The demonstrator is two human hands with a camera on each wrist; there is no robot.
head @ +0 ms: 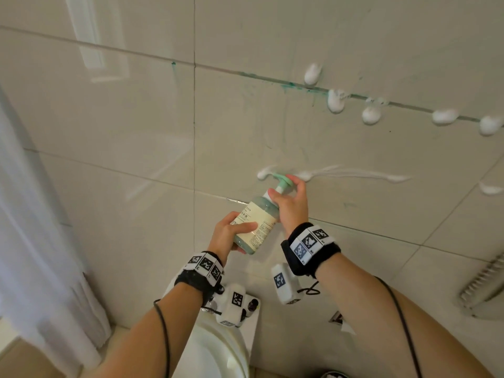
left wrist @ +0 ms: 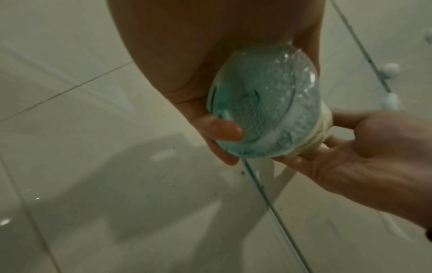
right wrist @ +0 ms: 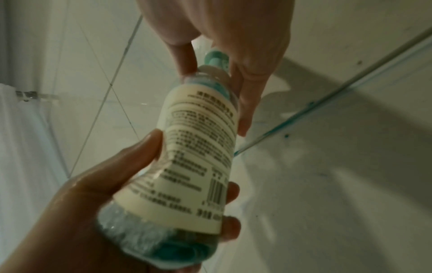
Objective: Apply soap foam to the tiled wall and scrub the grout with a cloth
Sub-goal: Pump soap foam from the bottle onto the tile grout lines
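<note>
From my head, my left hand (head: 227,232) wraps the lower body of the soap bottle (head: 257,221), fingers curled round it, while my right hand (head: 290,203) grips the neck, fingers hooked over the green pump head (head: 283,181). The bottle tilts toward the tiled wall (head: 136,118), nozzle at a fresh foam streak (head: 351,173). Above the bottle, foam blobs (head: 336,100) sit along the green-stained grout line (head: 272,80). Left of the bottle the wall lies bare up to the white curtain (head: 32,214).

At my left wrist, my fingertips (left wrist: 224,129) clamp the bottle's bubbly teal base (left wrist: 264,103).

At my right wrist, my fingers (right wrist: 247,92) pinch the neck; the label (right wrist: 198,147) faces me.
</note>
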